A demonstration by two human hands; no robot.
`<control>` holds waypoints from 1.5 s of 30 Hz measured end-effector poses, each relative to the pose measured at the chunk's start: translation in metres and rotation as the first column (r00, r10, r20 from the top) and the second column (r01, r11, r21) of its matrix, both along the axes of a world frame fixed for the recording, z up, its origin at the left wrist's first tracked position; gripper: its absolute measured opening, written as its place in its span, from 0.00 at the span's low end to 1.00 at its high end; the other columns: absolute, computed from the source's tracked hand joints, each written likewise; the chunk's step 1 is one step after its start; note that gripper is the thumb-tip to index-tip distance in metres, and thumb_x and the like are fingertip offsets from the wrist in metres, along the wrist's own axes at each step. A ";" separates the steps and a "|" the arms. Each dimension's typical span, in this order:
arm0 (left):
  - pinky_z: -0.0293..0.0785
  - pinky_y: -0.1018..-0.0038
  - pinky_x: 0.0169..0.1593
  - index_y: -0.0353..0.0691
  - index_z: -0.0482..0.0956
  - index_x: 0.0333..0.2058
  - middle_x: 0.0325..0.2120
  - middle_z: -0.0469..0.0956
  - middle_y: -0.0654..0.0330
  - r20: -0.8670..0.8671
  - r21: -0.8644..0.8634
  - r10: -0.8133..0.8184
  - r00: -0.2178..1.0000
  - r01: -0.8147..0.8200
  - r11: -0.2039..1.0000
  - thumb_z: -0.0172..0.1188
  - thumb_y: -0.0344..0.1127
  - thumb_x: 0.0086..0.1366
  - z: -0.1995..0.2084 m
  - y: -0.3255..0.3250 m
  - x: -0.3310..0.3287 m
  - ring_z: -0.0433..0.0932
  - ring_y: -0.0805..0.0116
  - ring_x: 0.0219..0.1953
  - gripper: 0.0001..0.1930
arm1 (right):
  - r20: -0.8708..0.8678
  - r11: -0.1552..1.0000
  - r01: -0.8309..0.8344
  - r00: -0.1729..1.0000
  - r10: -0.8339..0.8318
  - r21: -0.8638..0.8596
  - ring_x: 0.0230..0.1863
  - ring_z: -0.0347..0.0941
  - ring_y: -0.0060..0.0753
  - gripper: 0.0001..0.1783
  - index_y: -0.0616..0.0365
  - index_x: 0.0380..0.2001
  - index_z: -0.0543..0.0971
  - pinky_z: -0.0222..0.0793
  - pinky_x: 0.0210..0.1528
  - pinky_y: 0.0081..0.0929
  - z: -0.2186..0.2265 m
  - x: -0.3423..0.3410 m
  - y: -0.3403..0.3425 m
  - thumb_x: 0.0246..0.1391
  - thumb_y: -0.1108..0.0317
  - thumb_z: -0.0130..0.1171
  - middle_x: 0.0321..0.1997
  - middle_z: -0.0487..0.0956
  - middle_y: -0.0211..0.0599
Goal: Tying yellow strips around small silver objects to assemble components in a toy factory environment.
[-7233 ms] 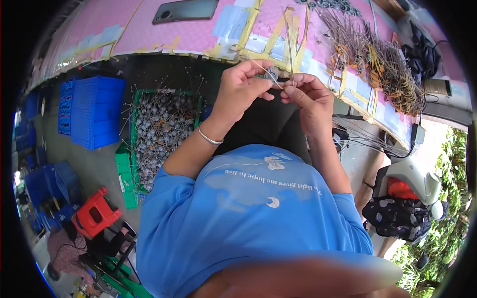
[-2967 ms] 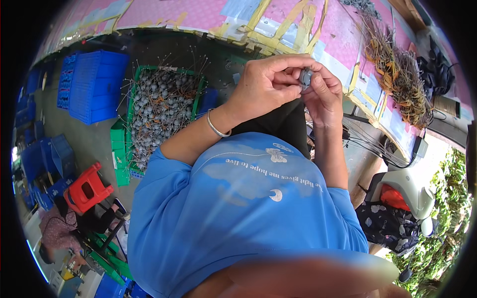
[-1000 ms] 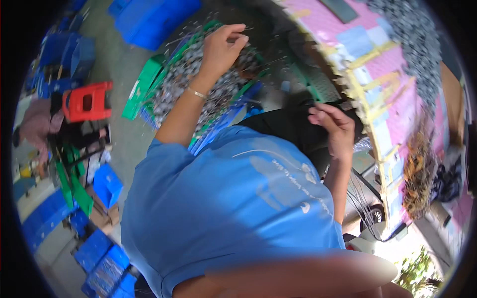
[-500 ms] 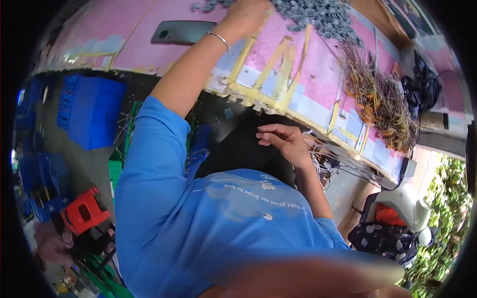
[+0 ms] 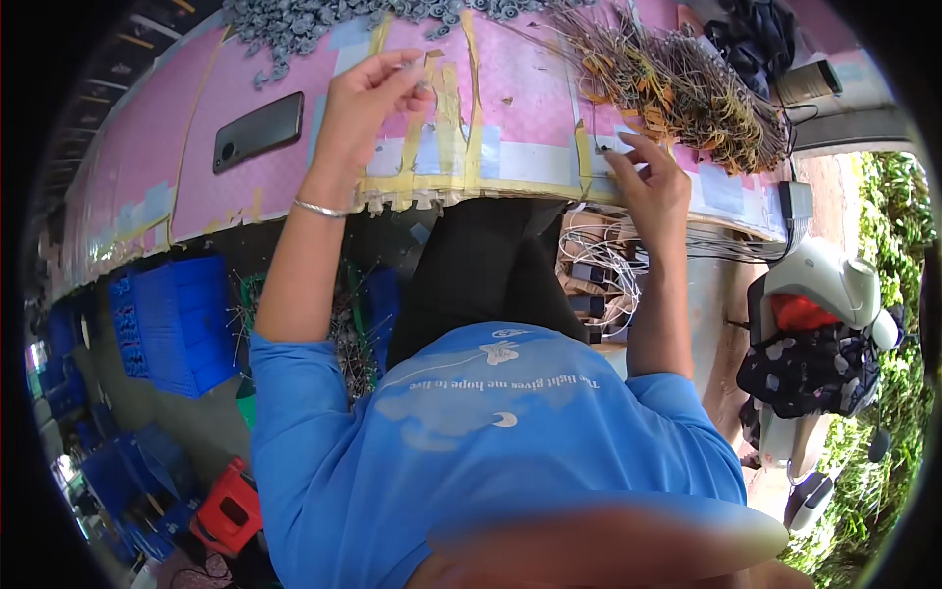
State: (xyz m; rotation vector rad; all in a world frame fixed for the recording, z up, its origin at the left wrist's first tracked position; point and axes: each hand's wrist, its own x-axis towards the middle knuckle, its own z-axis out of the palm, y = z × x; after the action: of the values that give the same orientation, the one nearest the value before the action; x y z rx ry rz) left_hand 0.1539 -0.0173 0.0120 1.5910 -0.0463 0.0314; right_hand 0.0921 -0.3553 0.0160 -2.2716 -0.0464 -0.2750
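Observation:
My left hand [image 5: 371, 96] is raised over the pink table [image 5: 245, 187], and its fingertips pinch a small grey part [image 5: 408, 65]. A heap of the same grey parts [image 5: 294, 20] lies along the table's far edge just beyond it. My right hand [image 5: 650, 185] rests at the table's near edge. Its fingertips are drawn together at the near end of a bundle of thin yellow-brown wires [image 5: 687, 83]. Whether a wire is between the fingers is too small to tell.
A dark phone [image 5: 257, 131] lies on the table to the left. Yellow tape strips [image 5: 469, 108] cross the top. Below the table are blue crates [image 5: 167, 324], a green crate of parts [image 5: 345, 329], a red stool [image 5: 231, 506] and white cables [image 5: 594, 265]. A scooter [image 5: 824, 294] stands right.
My left hand has drawn back from the grey heap toward the table's middle, now pinching a part. My right hand rose from my lap to the wire bundle at the table's edge.

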 end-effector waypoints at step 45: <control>0.84 0.75 0.37 0.29 0.72 0.55 0.46 0.78 0.51 -0.103 -0.448 -0.033 0.994 -0.017 0.894 0.56 0.24 0.63 -0.026 -0.037 -0.181 0.82 0.67 0.41 0.21 | -0.299 0.513 -0.087 0.726 0.620 0.854 0.24 0.78 0.27 0.10 0.66 0.38 0.78 0.76 0.27 0.21 -0.012 -0.084 0.111 0.63 0.69 0.54 0.30 0.81 0.41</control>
State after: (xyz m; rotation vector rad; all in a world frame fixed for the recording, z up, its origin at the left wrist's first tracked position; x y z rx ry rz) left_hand -0.0266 -0.0541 -0.0143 1.1257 0.0379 -0.0486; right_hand 0.0076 -0.2446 0.0043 -1.2661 -0.0820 0.5720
